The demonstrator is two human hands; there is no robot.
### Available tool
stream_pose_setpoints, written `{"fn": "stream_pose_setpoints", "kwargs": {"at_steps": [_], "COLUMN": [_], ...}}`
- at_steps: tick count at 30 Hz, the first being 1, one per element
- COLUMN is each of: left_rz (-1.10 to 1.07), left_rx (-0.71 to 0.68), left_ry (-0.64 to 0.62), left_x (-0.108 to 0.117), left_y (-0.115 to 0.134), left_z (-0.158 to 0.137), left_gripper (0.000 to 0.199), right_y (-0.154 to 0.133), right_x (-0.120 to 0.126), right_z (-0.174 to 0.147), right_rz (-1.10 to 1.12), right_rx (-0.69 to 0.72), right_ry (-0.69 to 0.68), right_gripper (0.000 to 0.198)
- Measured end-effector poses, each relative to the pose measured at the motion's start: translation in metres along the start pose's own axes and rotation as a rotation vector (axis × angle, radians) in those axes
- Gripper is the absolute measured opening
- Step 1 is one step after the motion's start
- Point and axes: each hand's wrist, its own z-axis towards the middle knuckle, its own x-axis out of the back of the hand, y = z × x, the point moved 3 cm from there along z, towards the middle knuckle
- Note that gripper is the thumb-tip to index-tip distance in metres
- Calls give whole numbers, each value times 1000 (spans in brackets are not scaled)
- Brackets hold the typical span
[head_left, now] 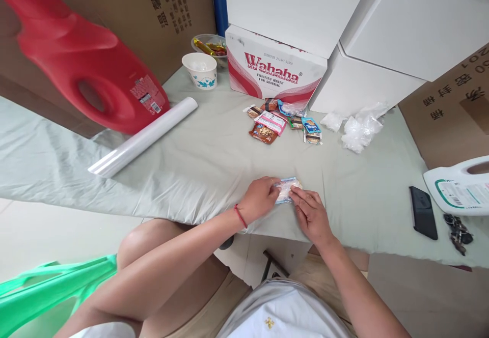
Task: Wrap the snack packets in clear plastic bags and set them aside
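Note:
A small snack packet [286, 189], pale with blue edges and a shiny clear-looking surface, lies at the front of the cloth-covered table. My left hand [260, 195], with a red string bracelet at the wrist, grips its left side with curled fingers. On its right side, the fingers of my right hand [310, 212] pinch the edge. Its print is partly hidden by my fingers and too small to read. Beyond my hands sits a loose pile of small snack packets, among them a brown cookie packet [263, 134] and a blue packet [310, 125].
Crumpled clear plastic bags [361, 128] lie right of the pile, before a Wahaha carton [275, 68] and white boxes. At left are a paper cup [200, 71], a film roll [143, 138] and a red jug [95, 68]. A phone [423, 212] and keys [457, 233] rest at right.

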Motion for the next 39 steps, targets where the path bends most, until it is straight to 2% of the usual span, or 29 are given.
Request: {"fn": "stream_pose_setpoints", "kwargs": {"at_steps": [3,5,8,13,18,22,25,28,32,36,39], "left_rz": [-84,-31,132,314,433,388,205,103,272,356,389], "left_rx": [23,-58,-178,-246,-240,-276,-282,-252,-306,-328,-336], "left_ry": [184,239,152,24,-23,-73,-45,-25,-58,-65,-50], "left_x": [6,4,-7,-22,-23,-17,-8,-3,-9,-12,-13], "left_y": [-6,-5,-1,-1,2,-1,-8,-13,-11,-10,-9], "left_z": [-3,-6,-7,-7,-7,-2,2,4,1,-1,-2], "left_gripper": [30,30,28,39,48,53,62,45,37,41,41], "right_y": [4,3,-1,-2,14,28,28,23,14,15,20], "right_x": [-1,-2,1,13,7,2,1,4,19,32,16], "right_z": [-1,-2,-2,6,25,33,34,33,36,46,50], "right_rz": [28,38,30,-38,-36,29,95,116,71,82,14], "right_rx": [-11,-9,-11,-58,54,60,27,10,29,7,56], "right_ry": [16,23,28,63,-141,-164,-137,-109,-136,0,-156], "right_gripper": [48,48,46,38,34,32,29,28,27,31,35]}}
